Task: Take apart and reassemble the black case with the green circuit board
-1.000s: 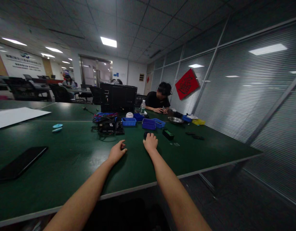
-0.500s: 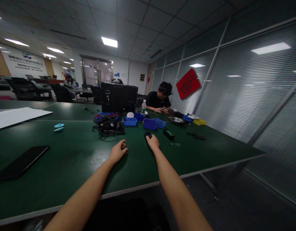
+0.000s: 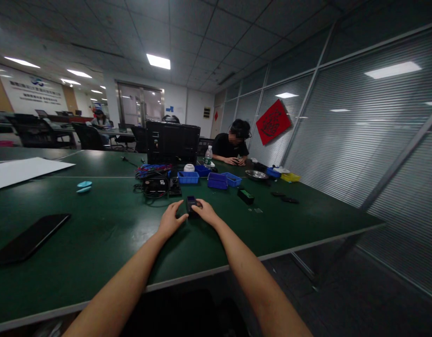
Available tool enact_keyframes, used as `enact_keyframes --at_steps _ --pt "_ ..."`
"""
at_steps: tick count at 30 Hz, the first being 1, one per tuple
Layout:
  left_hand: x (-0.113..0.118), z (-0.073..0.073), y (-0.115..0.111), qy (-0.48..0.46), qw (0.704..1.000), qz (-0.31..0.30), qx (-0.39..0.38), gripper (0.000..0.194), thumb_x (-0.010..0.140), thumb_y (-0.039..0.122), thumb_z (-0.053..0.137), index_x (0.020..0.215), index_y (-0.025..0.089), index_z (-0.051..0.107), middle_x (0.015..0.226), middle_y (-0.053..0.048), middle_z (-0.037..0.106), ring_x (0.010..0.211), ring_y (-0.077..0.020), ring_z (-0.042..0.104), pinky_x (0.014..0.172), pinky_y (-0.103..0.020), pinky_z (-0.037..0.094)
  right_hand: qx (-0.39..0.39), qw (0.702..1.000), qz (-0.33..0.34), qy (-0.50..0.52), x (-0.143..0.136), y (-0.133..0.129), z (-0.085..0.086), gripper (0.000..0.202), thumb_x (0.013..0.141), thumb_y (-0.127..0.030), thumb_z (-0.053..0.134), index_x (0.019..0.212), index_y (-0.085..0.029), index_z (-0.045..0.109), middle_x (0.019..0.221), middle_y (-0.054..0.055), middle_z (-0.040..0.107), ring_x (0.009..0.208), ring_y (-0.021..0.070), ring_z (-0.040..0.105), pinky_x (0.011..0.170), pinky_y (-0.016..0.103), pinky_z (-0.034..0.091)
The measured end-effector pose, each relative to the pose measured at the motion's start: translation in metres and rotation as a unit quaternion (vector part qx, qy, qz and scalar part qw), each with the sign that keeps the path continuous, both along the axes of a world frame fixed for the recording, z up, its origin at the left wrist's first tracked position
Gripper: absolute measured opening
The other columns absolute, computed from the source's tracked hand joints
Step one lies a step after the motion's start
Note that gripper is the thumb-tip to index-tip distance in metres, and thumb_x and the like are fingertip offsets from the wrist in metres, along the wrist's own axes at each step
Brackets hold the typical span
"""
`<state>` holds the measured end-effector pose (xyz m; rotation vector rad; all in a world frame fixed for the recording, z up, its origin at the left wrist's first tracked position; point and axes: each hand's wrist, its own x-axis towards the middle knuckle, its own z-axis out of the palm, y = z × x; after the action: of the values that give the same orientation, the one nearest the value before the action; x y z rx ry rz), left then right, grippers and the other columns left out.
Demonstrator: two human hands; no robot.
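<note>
A small black handheld device (image 3: pixel 190 201) with a dark screen-like patch on its top is in front of me, low over or on the green table (image 3: pixel 124 238). My right hand (image 3: pixel 208 213) grips it from the right side, the thumb lying across its near face. To the left, my left hand (image 3: pixel 170 221) has its thumb and fingers spread apart, with the fingertips close to the device. Whether they touch it I cannot tell. A black box with a green top (image 3: pixel 246 195) lies to the right of my right hand.
Beyond my hands are a black adapter with cables (image 3: pixel 155 186), blue bins (image 3: pixel 188 177), a baseball (image 3: pixel 189 167), a water bottle (image 3: pixel 208 156) and a monitor (image 3: pixel 173 142). A metal bowl (image 3: pixel 256 175) stands right. Another person (image 3: pixel 231 145) sits across. A black tablet-like slab (image 3: pixel 29 238) lies left.
My right hand has moved left with the black device, bringing it beside my left hand. The left hand has stayed nearly in place, its fingers now more spread.
</note>
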<state>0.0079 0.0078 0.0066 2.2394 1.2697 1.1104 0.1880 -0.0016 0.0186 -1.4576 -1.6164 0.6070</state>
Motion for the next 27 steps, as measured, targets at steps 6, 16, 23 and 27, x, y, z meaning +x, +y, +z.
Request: enact_keyframes --at_steps 6,16,23,27 --pt "0.001 0.005 -0.007 0.065 0.996 0.019 0.059 0.052 0.069 0.039 0.060 0.119 0.028 0.051 0.137 -0.007 0.030 0.120 -0.0264 0.038 0.097 -0.039 0.034 -0.067 0.979 0.152 0.116 -0.007 0.001 -0.002 0.041 0.075 -0.022 0.052 0.116 -0.017 0.049 0.091 0.005 0.061 0.072 0.0126 0.056 0.057 0.022 0.044" --pt "0.002 0.000 -0.005 0.082 0.995 0.032 0.040 0.041 0.070 0.031 0.060 0.111 0.026 0.055 0.139 -0.007 0.025 0.120 -0.0246 0.038 0.096 -0.036 0.035 -0.085 0.979 0.138 0.124 -0.006 0.001 -0.001 0.036 0.072 -0.019 0.056 0.108 -0.015 0.054 0.085 0.004 0.062 0.066 0.0106 0.055 0.057 0.022 0.043" --pt "0.006 0.009 -0.011 0.098 0.992 0.038 0.065 0.032 0.069 0.031 0.060 0.099 0.022 0.055 0.141 -0.009 0.021 0.123 -0.0273 0.033 0.097 -0.039 0.034 -0.055 0.987 0.134 0.076 -0.010 0.000 0.001 0.027 0.071 -0.019 0.057 0.098 -0.015 0.061 0.086 0.003 0.064 0.082 0.0152 0.059 0.077 0.029 0.045" --pt "0.011 0.012 -0.014 0.108 0.993 0.033 0.046 0.029 0.073 0.021 0.052 0.101 0.019 0.049 0.136 -0.012 0.030 0.117 -0.0236 0.042 0.093 -0.036 0.037 -0.052 0.988 0.129 0.061 -0.009 0.000 0.001 0.027 0.072 -0.020 0.057 0.098 -0.015 0.062 0.087 0.004 0.065 0.080 0.0152 0.059 0.076 0.029 0.046"
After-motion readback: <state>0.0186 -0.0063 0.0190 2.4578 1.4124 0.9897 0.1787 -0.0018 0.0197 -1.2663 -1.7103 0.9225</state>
